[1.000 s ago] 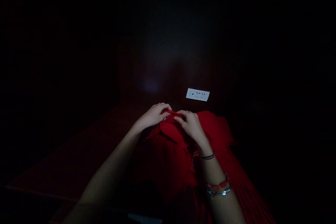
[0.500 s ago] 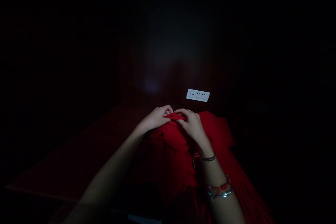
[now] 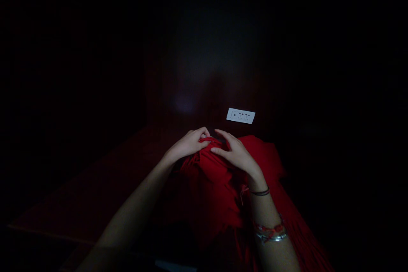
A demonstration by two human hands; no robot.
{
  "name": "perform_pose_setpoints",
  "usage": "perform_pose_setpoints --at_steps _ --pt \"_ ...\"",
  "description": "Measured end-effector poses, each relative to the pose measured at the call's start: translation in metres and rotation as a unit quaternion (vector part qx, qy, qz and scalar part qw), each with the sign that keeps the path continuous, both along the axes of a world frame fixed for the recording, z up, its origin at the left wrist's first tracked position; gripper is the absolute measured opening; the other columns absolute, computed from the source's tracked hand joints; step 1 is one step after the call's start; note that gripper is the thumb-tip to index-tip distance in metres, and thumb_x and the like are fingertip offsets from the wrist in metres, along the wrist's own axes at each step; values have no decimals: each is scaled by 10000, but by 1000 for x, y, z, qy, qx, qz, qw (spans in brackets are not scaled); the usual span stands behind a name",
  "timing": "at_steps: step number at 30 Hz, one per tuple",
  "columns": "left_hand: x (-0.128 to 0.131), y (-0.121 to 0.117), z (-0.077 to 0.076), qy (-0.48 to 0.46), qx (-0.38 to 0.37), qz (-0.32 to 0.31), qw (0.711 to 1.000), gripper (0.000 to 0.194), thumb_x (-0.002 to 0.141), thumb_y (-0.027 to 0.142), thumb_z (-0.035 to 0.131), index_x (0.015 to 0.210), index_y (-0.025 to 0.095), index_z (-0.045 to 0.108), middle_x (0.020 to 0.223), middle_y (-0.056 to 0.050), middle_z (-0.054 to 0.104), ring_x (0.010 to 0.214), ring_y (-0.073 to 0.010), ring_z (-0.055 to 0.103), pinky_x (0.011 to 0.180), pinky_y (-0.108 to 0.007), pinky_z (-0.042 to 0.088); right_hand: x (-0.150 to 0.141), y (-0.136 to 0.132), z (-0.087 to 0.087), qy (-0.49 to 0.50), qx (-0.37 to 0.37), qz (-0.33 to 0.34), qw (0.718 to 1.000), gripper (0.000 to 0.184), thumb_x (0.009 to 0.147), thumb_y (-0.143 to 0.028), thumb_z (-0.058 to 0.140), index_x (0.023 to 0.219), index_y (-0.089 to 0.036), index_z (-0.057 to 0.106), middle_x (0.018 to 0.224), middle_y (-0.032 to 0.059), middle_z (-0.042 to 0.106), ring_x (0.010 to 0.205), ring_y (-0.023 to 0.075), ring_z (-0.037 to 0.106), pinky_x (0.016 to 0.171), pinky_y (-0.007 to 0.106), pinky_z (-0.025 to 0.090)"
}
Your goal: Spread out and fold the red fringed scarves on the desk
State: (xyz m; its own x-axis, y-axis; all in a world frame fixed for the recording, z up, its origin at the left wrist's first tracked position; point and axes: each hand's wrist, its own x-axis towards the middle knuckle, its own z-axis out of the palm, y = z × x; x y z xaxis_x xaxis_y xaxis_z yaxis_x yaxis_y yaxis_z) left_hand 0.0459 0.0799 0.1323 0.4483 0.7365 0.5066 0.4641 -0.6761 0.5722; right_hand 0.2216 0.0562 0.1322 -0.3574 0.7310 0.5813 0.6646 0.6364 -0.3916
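Current operation: handling of the upper edge of the red cloth [image 3: 216,172]. This edge lies directly at the left grip and continues toward the right grip.

Left hand [image 3: 187,144]: grip closed in a pinch, thumb against curled fingers, with the cloth edge between them. The fingertips are partly hidden.

Right hand [image 3: 238,154]: grip partly open, thumb apart from the extended fingers, beside the pinched edge. Thumb contact with the cloth cannot be confirmed.

Surroundings: the cloth hangs in folds below both grips, with loose strands below the left grip. More red fabric [image 3: 263,155] lies to the right of the right grip; whether it is one piece with the cloth cannot be determined. The dim tabletop [image 3: 95,187] extends to the left of the left grip. A white socket panel [image 3: 240,115] is beyond the right grip.

Handling requirement (judgement): a two-handed hold calls for steady left pressure and closing the right thumb and fingers onto the edge, without trapping strands.
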Motion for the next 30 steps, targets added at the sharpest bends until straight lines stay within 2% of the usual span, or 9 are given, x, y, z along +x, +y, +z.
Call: perform_pose_setpoints --at_steps 4,7,12,14,17,19,23,27,30 --pt "-1 -1 1 -2 -30 -39 999 163 685 254 510 818 169 471 740 1 566 677 -120 521 597 -210 389 -6 -2 4 35 -11 -47 998 174 727 -247 503 837 -182 621 836 33 642 770 149 562 725 266 405" --pt "-7 1 0 49 -42 -11 998 240 624 221 558 841 173 468 708 20 542 636 -116 497 568 -207 370 -1 2 5 70 -14 -95 993 148 726 -220 480 762 -183 618 761 18 642 710 146 561 673 254 406" --pt "-13 2 0 73 -6 47 996 234 600 138 485 830 181 484 658 42 504 580 -99 447 538 -198 330 15 8 2 64 -43 -233 969 198 727 -199 441 832 -165 605 755 49 619 714 171 553 673 291 405" --pt "-11 0 1 52 8 55 997 230 603 139 472 829 181 482 685 38 514 596 -98 454 555 -199 335 16 7 1 42 -51 -195 979 249 703 -214 484 925 -163 586 849 65 602 782 174 547 703 297 408" --pt "-4 -3 3 25 16 33 999 241 614 152 471 853 186 472 720 34 531 626 -101 476 583 -201 353 9 0 2 10 -13 -54 998 500 651 -281 577 1131 -193 471 1125 79 494 993 179 472 813 307 373" --pt "0 -5 4 13 15 -2 1000 250 626 160 475 874 188 465 749 26 545 661 -106 496 605 -200 366 1 -4 3 -11 -6 -16 1000 491 658 -310 580 1127 -202 478 1145 75 491 1036 191 444 861 338 333" --pt "0 -5 4 20 15 21 999 283 611 131 491 886 192 465 787 11 557 698 -118 518 628 -204 377 -7 -6 6 1 -47 -23 999 175 716 -220 487 831 -179 614 814 41 629 788 171 549 758 318 380" --pt "-12 4 -3 63 -27 112 991 267 601 135 507 860 191 480 727 8 559 647 -134 520 595 -226 373 4 5 4 140 -58 -7 988 158 681 -186 461 765 -159 592 746 27 621 698 152 549 654 267 415" --pt "-19 11 -8 49 -52 104 992 241 606 153 509 845 181 494 706 8 556 624 -129 516 562 -218 369 21 13 1 213 -74 -63 972 231 645 -184 465 844 -143 575 785 45 609 729 169 554 669 294 431"
